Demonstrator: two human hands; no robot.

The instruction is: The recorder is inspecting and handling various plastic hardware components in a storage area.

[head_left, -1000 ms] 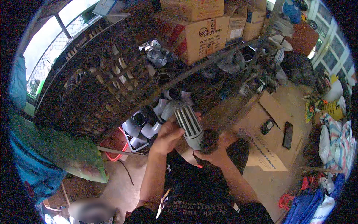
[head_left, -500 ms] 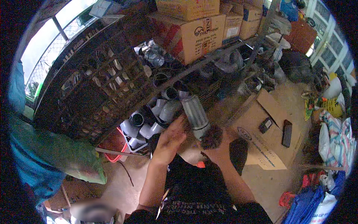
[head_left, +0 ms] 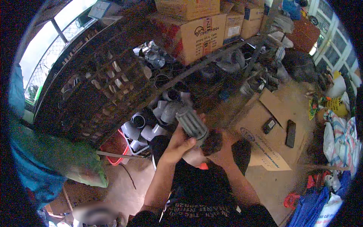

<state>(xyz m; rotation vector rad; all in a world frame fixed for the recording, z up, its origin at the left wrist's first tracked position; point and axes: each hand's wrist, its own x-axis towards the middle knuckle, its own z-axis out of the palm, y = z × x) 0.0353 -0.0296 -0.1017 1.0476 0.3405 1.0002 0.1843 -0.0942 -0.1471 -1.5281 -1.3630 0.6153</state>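
A grey ribbed cylinder (head_left: 192, 124) is tilted in front of my lap, its upper end leaning left and away from me. My left hand (head_left: 178, 146) is closed round its side, with the thumb lying along the near face. At the cylinder's lower right end is a dark, rough-looking round piece (head_left: 212, 143). My right hand (head_left: 224, 150) grips that dark piece from the right, its fingers partly hidden. Whether the dark piece is joined to the cylinder or only pressed against it, I cannot tell.
Grey pipe fittings (head_left: 166, 111) fill crates beyond my hands, beside a red basket (head_left: 117, 151). A dark rack (head_left: 94, 87) stands left, cardboard boxes (head_left: 204, 36) above. On flattened cardboard (head_left: 261, 140) at right lie a phone-like black device (head_left: 290, 134) and a smaller one (head_left: 269, 125).
My left hand has moved up and right and closed round the ribbed cylinder. The cylinder has come lower and nearer, tilting further left. My right hand stays at the dark piece.
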